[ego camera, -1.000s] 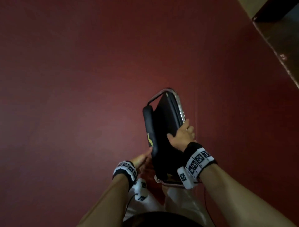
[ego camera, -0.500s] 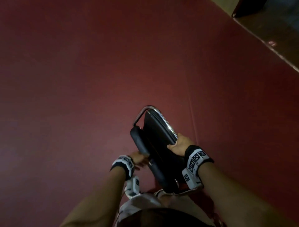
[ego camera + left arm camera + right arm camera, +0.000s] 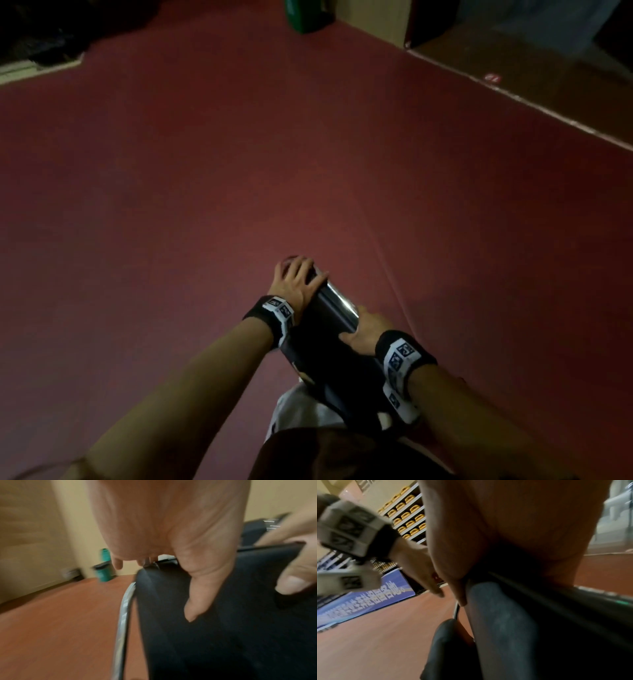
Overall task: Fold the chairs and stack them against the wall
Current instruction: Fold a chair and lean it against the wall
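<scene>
A folded chair (image 3: 334, 346) with black pads and a chrome tube frame (image 3: 337, 301) hangs in front of my legs over the red floor. My left hand (image 3: 296, 281) lies over its far end, fingers spread and curled over the edge; in the left wrist view the thumb (image 3: 199, 595) presses the black pad (image 3: 223, 635) beside the chrome tube (image 3: 123, 622). My right hand (image 3: 366, 329) grips the chair's right side nearer me, thumb on top. In the right wrist view the palm (image 3: 513, 534) sits on the black pad (image 3: 503, 628). The chair's lower part is hidden.
Red floor (image 3: 239, 171) stretches ahead. A green bin (image 3: 305, 17) stands by the far wall, and a white floor strip (image 3: 531, 102) with a darker floor beyond runs at the right. Dark items (image 3: 41, 34) lie far left. Shelves of yellow objects (image 3: 407, 513) and a blue banner (image 3: 359, 601) stand left.
My left hand has moved from the chair's near left edge up to its far end. My right hand has kept its grip. The view has lifted, showing more floor and the far wall.
</scene>
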`<action>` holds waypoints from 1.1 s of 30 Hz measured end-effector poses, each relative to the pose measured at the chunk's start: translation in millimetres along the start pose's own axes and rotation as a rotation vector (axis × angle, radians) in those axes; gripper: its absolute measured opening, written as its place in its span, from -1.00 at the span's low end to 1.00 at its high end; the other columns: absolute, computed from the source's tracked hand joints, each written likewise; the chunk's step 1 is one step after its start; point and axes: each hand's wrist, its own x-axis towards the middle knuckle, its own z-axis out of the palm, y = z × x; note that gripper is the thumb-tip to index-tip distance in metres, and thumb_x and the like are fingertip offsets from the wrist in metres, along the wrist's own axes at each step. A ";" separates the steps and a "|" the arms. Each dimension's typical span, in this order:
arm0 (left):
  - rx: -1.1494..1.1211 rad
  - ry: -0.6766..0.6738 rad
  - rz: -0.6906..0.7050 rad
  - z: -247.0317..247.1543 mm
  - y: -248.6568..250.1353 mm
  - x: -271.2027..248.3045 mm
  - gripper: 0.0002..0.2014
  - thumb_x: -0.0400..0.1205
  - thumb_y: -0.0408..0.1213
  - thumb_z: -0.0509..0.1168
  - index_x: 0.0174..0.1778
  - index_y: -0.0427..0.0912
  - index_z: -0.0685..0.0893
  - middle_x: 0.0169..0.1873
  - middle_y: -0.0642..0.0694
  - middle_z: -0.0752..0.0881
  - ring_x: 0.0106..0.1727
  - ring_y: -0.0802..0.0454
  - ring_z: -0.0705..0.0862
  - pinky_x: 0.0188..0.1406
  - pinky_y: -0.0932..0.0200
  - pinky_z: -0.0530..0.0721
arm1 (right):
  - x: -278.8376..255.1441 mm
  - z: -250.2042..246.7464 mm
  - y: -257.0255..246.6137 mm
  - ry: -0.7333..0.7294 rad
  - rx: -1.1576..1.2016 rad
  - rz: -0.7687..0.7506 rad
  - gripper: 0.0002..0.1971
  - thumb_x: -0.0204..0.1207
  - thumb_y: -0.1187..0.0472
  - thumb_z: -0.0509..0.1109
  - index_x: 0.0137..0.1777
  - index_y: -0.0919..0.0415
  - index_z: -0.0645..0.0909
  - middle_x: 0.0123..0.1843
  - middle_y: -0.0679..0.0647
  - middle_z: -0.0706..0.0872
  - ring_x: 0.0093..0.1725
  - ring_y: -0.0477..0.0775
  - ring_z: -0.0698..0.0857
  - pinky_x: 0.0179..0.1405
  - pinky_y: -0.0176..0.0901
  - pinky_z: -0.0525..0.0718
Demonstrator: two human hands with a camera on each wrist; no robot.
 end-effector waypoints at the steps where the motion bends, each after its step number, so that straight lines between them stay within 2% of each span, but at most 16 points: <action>1: 0.057 -0.026 0.043 -10.0 6.5 14.5 0.13 0.34 -0.08 0.57 0.72 0.15 -0.02 0.70 -0.24 -0.03 0.72 -0.33 -0.09 0.54 -0.62 0.01 | 2.7 -1.5 1.7 0.010 -0.018 0.004 -0.14 0.41 -0.27 0.48 0.64 0.04 0.27 0.41 0.12 0.64 0.31 0.22 0.68 0.26 0.06 0.70; 3: 0.128 -0.077 0.164 -34.0 17.0 48.0 -0.13 0.46 -0.10 0.50 0.66 0.06 0.22 0.65 -0.21 0.20 0.71 -0.29 0.04 0.53 -0.66 -0.02 | 10.3 -8.3 6.2 0.041 -0.063 0.024 -0.14 0.41 -0.29 0.47 0.61 0.10 0.29 0.42 0.17 0.63 0.33 0.25 0.66 0.28 0.10 0.69; 6: 0.146 -0.144 0.357 -70.6 27.1 95.4 -0.42 0.35 -0.04 0.58 0.28 0.08 0.56 0.26 -0.07 0.62 0.41 -0.18 0.53 0.50 -0.51 0.27 | 19.4 -24.0 16.7 0.042 -0.044 0.098 -0.12 0.46 -0.29 0.44 0.66 0.13 0.23 0.52 0.18 0.54 0.43 0.26 0.59 0.37 0.10 0.63; 8: 0.173 -0.210 0.425 -84.2 31.0 121.4 -0.44 0.12 0.04 0.63 -0.01 0.15 0.57 0.00 0.03 0.71 0.10 -0.13 0.71 0.28 -0.20 0.58 | 22.0 -36.8 24.6 0.042 -0.018 0.138 -0.08 0.45 -0.29 0.45 0.69 0.10 0.18 0.59 0.17 0.47 0.50 0.25 0.53 0.45 0.08 0.56; 9: 0.179 -0.224 0.457 -85.2 32.9 137.2 -0.41 0.02 0.09 0.62 -0.07 0.12 0.58 -0.10 0.05 0.73 -0.03 -0.12 0.75 0.09 -0.06 0.71 | 22.4 -42.9 29.3 0.043 0.013 0.147 -0.07 0.41 -0.29 0.48 0.68 0.08 0.19 0.58 0.16 0.47 0.50 0.24 0.54 0.45 0.06 0.55; 11: 0.211 -0.327 0.489 -81.1 36.2 164.4 -0.28 -0.16 0.14 0.65 -0.09 0.04 0.64 -0.21 0.05 0.73 -0.18 -0.04 0.78 -0.17 0.11 0.77 | 22.0 -51.7 37.3 0.020 0.087 0.145 -0.03 0.31 -0.27 0.57 0.63 0.04 0.23 0.55 0.14 0.52 0.45 0.19 0.58 0.41 -0.01 0.57; 13: 0.214 -0.348 0.561 -79.0 42.1 179.9 -0.24 -0.15 0.16 0.69 -0.04 0.04 0.68 -0.18 0.04 0.74 -0.18 -0.03 0.77 -0.25 0.20 0.69 | 19.2 -56.7 46.6 -0.029 0.138 0.179 0.05 0.30 -0.20 0.64 0.68 0.06 0.15 0.55 0.17 0.54 0.44 0.20 0.60 0.39 -0.06 0.57; 15: 0.187 -0.349 0.669 -88.5 46.8 185.2 -0.30 -0.04 0.19 0.67 0.00 0.00 0.72 -0.15 0.00 0.77 -0.16 -0.09 0.76 -0.28 0.17 0.63 | 15.9 -59.6 51.7 -0.054 0.188 0.244 0.15 0.35 -0.15 0.64 0.76 0.04 -0.05 0.59 0.21 0.50 0.48 0.25 0.57 0.43 -0.02 0.55; 18: 0.146 -0.413 0.768 -87.7 48.1 190.1 -0.33 -0.02 0.20 0.66 -0.07 -0.08 0.78 -0.25 0.00 0.81 -0.27 -0.02 0.79 -0.30 0.08 0.80 | 4.7 -55.9 49.5 -0.039 0.210 0.236 0.14 0.39 -0.13 0.62 0.77 -0.06 -0.12 0.65 0.16 0.40 0.55 0.27 0.49 0.48 0.02 0.48; 20: 0.133 -0.445 0.774 -83.1 45.1 195.6 -0.31 -0.05 0.24 0.63 -0.08 -0.08 0.78 -0.28 0.01 0.81 -0.31 0.03 0.79 -0.30 0.02 0.85 | 2.7 -54.4 44.8 -0.029 0.207 0.251 0.08 0.42 -0.14 0.59 0.78 -0.07 -0.05 0.64 0.14 0.41 0.54 0.29 0.48 0.44 0.07 0.49; 21: 0.131 -0.434 0.772 -82.8 43.0 196.8 -0.27 -0.10 0.28 0.57 -0.07 -0.06 0.76 -0.28 0.03 0.81 -0.31 0.02 0.80 -0.30 -0.02 0.85 | 3.9 -55.5 43.3 -0.035 0.185 0.264 0.00 0.43 -0.13 0.57 0.76 -0.06 0.06 0.60 0.14 0.47 0.51 0.29 0.51 0.39 0.07 0.52; 23: 0.132 -0.431 0.786 -85.7 39.9 192.3 -0.29 -0.12 0.27 0.48 -0.10 -0.04 0.74 -0.32 0.04 0.80 -0.34 0.01 0.80 -0.34 -0.03 0.84 | 4.5 -59.8 39.2 -0.087 0.145 0.267 -0.32 0.50 -0.06 0.55 0.58 0.00 0.41 0.45 0.13 0.62 0.40 0.26 0.61 0.25 0.02 0.57; 25: 0.179 -0.451 0.823 -87.3 38.6 185.0 -0.37 -0.05 0.19 0.47 -0.11 -0.05 0.75 -0.35 0.02 0.80 -0.37 0.02 0.80 -0.40 -0.01 0.83 | 0.3 -57.7 35.3 -0.122 0.111 0.255 -0.54 0.53 0.00 0.53 0.40 0.04 0.56 0.33 0.13 0.69 0.31 0.25 0.66 0.13 -0.04 0.54; 30: 0.322 -0.576 0.927 -102.3 52.4 174.6 -0.33 0.05 0.23 0.58 0.04 -0.02 0.76 -0.10 0.02 0.83 -0.13 -0.01 0.82 -0.12 -0.09 0.85 | -11.6 -57.3 38.9 -0.046 0.010 0.248 -0.58 0.44 0.03 0.60 0.27 0.03 0.61 0.25 0.10 0.73 0.24 0.25 0.70 0.10 -0.02 0.61; 32: 0.325 -0.566 0.945 -116.0 64.6 175.1 -0.41 0.17 0.12 0.63 0.06 -0.07 0.75 -0.11 0.02 0.81 -0.13 -0.01 0.79 -0.11 0.00 0.82 | -19.4 -75.2 42.3 -0.035 -0.017 0.248 -0.57 0.46 0.07 0.59 0.29 0.10 0.60 0.26 0.15 0.72 0.24 0.28 0.70 0.06 -0.02 0.59; 33: 0.324 -0.537 0.942 -120.8 71.8 179.3 -0.41 0.15 0.12 0.62 0.04 -0.06 0.73 -0.15 0.04 0.79 -0.16 -0.02 0.77 -0.13 0.02 0.80 | -23.0 -83.7 45.3 -0.030 -0.032 0.246 -0.57 0.48 0.07 0.58 0.31 0.11 0.60 0.26 0.16 0.72 0.23 0.28 0.70 0.04 -0.02 0.57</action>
